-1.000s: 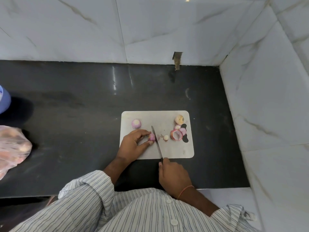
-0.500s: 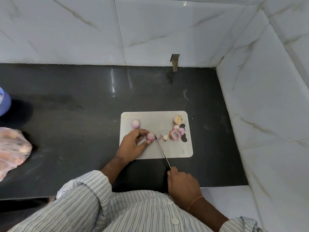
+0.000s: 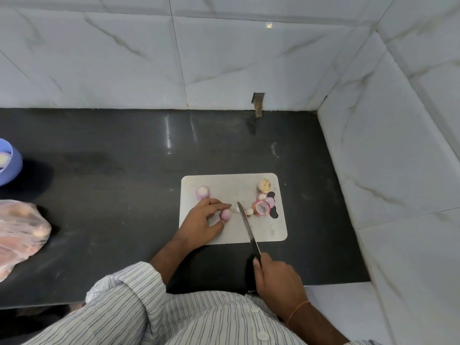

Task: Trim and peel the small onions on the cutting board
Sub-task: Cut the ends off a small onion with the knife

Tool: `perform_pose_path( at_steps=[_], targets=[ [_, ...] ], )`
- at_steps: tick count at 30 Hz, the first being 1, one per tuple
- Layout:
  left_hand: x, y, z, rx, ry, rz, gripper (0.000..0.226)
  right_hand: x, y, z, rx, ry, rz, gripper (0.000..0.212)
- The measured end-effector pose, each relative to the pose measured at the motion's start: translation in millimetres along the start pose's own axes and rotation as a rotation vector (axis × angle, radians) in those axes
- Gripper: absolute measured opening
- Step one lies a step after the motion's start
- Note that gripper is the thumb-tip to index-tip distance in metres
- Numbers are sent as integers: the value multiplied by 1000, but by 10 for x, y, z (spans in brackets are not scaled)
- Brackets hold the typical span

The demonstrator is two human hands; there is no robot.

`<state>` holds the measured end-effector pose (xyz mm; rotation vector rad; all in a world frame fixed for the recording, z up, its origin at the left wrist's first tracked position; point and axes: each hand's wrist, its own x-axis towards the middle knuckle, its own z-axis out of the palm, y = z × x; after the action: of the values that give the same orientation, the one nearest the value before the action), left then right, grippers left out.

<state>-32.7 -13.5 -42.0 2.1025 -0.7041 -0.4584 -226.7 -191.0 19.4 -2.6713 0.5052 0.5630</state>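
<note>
The left hand (image 3: 202, 221) pinches a small pink onion (image 3: 225, 214) between thumb and fingertips near the middle of the cutting board (image 3: 270, 232); the right hand (image 3: 277, 280) is curled round the handle of the knife (image 3: 246, 226), off the board's near edge, the blade tip resting just right of the onion beside a pale cut-off end (image 3: 248, 211); a peeled onion (image 3: 202, 192) sits toward the far left corner, skins (image 3: 262, 207) and an untrimmed onion (image 3: 264, 185) toward the far right corner. To my eye the trimming is in hand; best to tuck the fingertips back from the blade, keep the round onion from rolling, and take only a thin slice off the end so the skin lifts cleanly.
</note>
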Motion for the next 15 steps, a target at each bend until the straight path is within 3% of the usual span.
perform_pose_path(
  at_steps=[7, 11, 15],
  targets=[
    [14, 71, 28, 39, 16, -60, 35, -15, 13, 1, 75, 42, -32, 40],
    [-37, 103, 28, -47, 86, -177, 40, -17, 15, 18, 107, 29, -27, 38],
    [-108, 99, 48, -48, 102, -250, 31, 11, -10, 48, 153, 14, -37, 37]
  ],
)
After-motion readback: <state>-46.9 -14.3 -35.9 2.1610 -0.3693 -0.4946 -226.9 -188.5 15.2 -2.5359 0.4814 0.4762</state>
